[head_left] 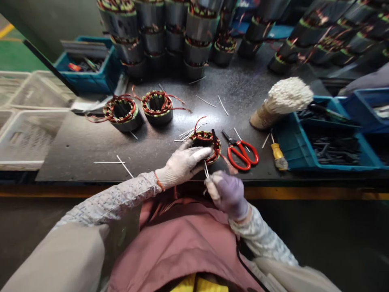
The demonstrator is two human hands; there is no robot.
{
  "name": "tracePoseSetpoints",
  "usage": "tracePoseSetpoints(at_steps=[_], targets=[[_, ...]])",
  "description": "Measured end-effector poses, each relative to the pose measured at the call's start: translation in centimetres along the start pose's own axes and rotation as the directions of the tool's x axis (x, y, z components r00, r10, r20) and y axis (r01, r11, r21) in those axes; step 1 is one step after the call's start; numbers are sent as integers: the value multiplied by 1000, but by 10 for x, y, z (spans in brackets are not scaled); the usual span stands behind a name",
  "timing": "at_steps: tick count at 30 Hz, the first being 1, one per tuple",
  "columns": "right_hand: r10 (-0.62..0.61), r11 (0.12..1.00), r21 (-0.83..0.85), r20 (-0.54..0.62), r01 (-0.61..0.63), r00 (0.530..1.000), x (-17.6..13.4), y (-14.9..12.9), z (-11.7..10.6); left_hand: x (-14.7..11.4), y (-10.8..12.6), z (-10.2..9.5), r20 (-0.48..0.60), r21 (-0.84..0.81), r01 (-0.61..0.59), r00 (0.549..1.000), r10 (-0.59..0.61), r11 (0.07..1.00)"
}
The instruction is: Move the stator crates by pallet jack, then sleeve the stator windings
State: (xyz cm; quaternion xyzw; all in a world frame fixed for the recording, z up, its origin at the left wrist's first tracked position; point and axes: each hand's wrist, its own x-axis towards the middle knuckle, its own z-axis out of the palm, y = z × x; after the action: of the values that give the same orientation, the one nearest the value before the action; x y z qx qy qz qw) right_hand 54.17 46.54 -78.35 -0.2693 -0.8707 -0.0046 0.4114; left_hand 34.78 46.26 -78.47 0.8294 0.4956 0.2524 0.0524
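Head view: A dark workbench (75, 142) stretches before the wearer, with tall stacks of cores (200, 28) ranked along its far side, probably to keep them out of the way of handwork. A blue bin (346, 166) of dark pieces sits at right, likely for easy reach, while a thick bundle of white strands (290, 95) stands on end just beside it, presumably so that single lengths can be drawn from the top.

Two wound cores (129, 122) rest side by side beyond the left forearm, open ends up, a position that seems to spare their loose red leads. The handled core (218, 148) sits near the bench's front edge, between the left hand (185, 164) and a pair of red-handled scissors (243, 153). The white-gloved left hand lies over the near-left rim, fingers together, apparently bracing the core (whether they clamp its wall cannot be told). The right hand (227, 192), blurred in purple and white, is pinched tight on a doubled white strand (206, 169) that leads to the core's near side; tension there would explain the bracing. The scissors lie close by, perhaps for quick trimming.
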Motion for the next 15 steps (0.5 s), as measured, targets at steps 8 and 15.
tracePoseSetpoints(at_steps=[8, 15], targets=[[180, 958, 246, -109, -149, 978, -19, -23, -8, 14, 2, -11, 218, 118, -70, 975, 43, 991], [271, 945, 240, -189, -223, 944, -40, -16, -17, 6, -6, -3, 131, 78, -122, 985, 111, 989]])
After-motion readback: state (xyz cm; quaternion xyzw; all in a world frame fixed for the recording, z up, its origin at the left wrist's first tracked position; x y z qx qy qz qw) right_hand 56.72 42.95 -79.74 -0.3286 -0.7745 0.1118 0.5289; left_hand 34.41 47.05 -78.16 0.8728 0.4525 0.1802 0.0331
